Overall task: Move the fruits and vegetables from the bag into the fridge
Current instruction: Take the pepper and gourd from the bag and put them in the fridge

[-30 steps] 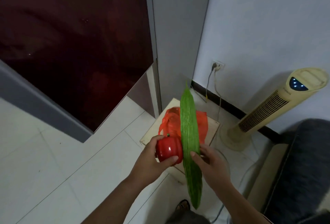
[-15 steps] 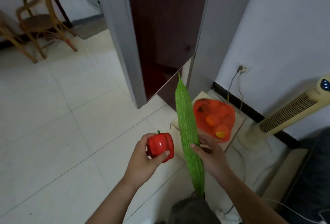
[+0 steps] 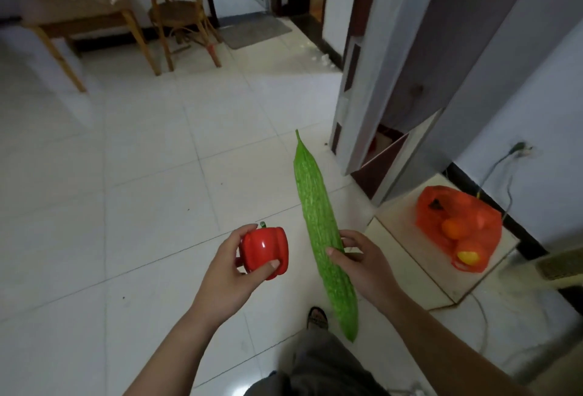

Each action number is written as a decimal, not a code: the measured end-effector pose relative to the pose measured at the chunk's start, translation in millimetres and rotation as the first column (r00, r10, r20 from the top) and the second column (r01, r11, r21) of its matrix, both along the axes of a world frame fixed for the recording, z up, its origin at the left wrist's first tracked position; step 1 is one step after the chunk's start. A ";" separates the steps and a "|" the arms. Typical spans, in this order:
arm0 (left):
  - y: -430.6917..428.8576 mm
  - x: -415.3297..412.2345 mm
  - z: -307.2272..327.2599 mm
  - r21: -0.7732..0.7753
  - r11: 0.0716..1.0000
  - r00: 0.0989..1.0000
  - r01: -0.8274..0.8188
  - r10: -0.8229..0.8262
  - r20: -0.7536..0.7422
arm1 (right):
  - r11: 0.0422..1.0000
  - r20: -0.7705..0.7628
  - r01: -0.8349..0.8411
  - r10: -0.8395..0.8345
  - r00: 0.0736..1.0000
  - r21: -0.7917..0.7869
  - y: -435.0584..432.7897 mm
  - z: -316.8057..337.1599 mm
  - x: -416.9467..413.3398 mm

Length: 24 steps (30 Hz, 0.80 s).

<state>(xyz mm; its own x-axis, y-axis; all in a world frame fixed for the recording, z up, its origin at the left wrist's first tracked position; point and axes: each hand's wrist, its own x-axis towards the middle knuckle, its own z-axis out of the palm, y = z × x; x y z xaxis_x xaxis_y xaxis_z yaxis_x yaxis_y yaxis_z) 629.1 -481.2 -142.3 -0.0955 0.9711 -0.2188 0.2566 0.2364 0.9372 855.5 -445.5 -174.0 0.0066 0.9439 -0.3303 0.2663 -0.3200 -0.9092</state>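
Note:
My left hand (image 3: 228, 269) grips a shiny red bell pepper (image 3: 264, 252) with a short green stem. My right hand (image 3: 362, 264) holds a long green bitter gourd (image 3: 318, 219) around its middle, its pointed tip aimed away from me. Both are held over the white tiled floor. The orange plastic bag (image 3: 457, 228) lies on a low pale stand (image 3: 410, 247) at the right, with orange and yellow fruits showing through it. The fridge (image 3: 419, 48) stands at the upper right, its dark red door seen edge-on.
A wooden table (image 3: 75, 7) and a rattan chair (image 3: 179, 10) stand at the far left. A grey mat (image 3: 255, 31) lies before a doorway. A wall socket with cables (image 3: 517, 151) is beyond the bag. My foot (image 3: 317, 318) shows below the gourd.
The view has swung left, away from the fridge door, so the bag and stand now sit at the right. Both hands keep the pepper and gourd and have spread slightly apart.

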 end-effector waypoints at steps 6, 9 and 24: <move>24.2 -51.9 1.4 0.005 0.998 0.997 -0.057 0.057 -0.043 | 0.994 -0.029 -0.113 0.113 0.993 0.009 45.3 -8.5 -60.6; 58.1 -72.3 1.3 -0.009 0.999 0.997 -0.048 0.048 -0.057 | 0.992 -0.057 -0.122 0.122 0.991 0.006 78.3 -16.9 -86.0; 316.0 -128.1 24.5 0.038 0.997 0.972 0.071 -0.061 -0.227 | 0.999 -0.224 -0.043 0.047 0.973 0.026 312.4 -10.3 -155.7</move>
<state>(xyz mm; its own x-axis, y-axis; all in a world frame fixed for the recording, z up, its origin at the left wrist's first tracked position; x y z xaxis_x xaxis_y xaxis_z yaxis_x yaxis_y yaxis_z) 501.0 -165.3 -117.8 -0.0728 0.9853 -0.1544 0.4765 0.1704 0.8625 699.8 -133.1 -184.2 -0.1082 0.9482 -0.2987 0.0680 -0.2927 -0.9538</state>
